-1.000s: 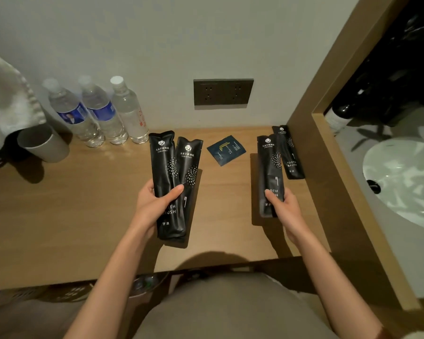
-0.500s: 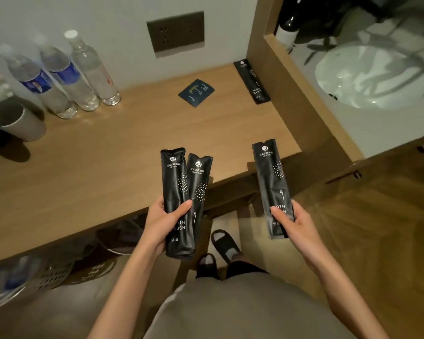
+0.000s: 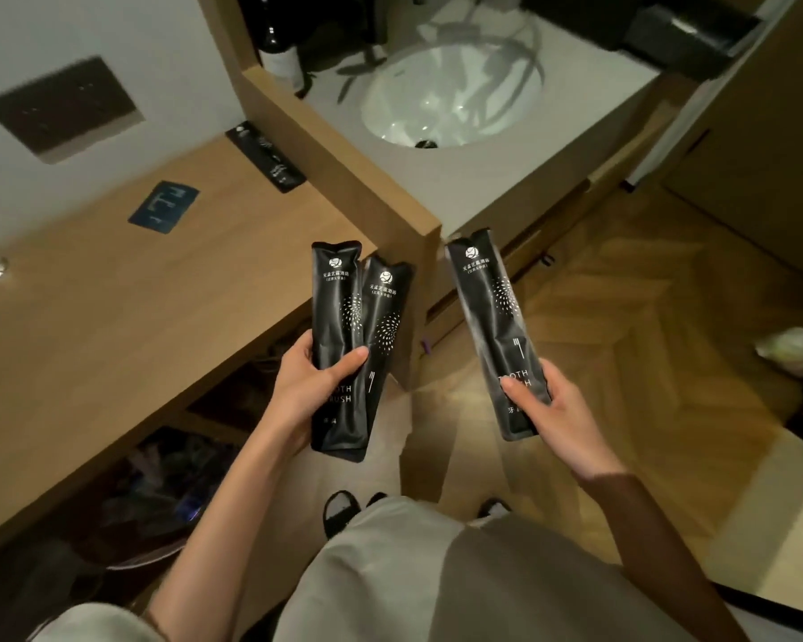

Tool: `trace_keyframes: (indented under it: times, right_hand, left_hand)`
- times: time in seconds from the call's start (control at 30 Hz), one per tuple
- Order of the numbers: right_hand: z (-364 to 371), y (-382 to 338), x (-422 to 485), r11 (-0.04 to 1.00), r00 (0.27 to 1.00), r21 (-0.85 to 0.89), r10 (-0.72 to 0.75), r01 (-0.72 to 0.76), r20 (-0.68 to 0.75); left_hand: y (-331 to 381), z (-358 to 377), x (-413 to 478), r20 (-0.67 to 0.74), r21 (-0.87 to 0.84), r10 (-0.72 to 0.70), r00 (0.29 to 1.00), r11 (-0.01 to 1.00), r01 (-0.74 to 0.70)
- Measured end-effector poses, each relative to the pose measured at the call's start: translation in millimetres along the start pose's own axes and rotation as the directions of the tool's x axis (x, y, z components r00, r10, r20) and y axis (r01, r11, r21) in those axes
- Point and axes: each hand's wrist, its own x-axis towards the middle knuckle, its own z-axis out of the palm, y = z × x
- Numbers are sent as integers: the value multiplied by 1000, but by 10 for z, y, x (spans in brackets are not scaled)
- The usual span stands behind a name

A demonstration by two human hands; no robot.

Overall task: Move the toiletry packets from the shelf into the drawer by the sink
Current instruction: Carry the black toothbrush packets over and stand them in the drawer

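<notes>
My left hand [image 3: 304, 386] grips two long black toothbrush packets [image 3: 344, 335] side by side, upright, off the front corner of the wooden shelf [image 3: 112, 326]. My right hand [image 3: 552, 410] holds a third black toothbrush packet [image 3: 492, 326] over the floor in front of the sink cabinet. One more black packet [image 3: 266, 156] lies on the shelf by the wooden divider, and a small blue packet [image 3: 164, 207] lies flat further left. A shut drawer front [image 3: 525, 252] shows under the sink counter.
A white sink basin [image 3: 450, 95] sits in the counter, right of the divider panel [image 3: 344, 178]. A dark bottle [image 3: 279, 53] stands at the back. A wall socket [image 3: 61, 108] is above the shelf. Clutter lies under the shelf; wood floor [image 3: 645, 340] spreads to the right.
Both hands carried their packets away from the shelf and to the right. My view swung toward the sink cabinet, and the water bottles and cup left the frame.
</notes>
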Motion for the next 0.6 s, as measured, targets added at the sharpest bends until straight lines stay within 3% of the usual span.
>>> trace_keyframes:
  times: [0.33,0.6]
  right_hand:
    - [-2169,420,78,999,976,44,34,-25,-216]
    - [-3209,356,795,996,956,92,42,-15,-291]
  left_hand:
    - [282,2411,168,190,-88,-22,982,995,39]
    - [794,3441,759,210,-24,11,978,1000,-6]
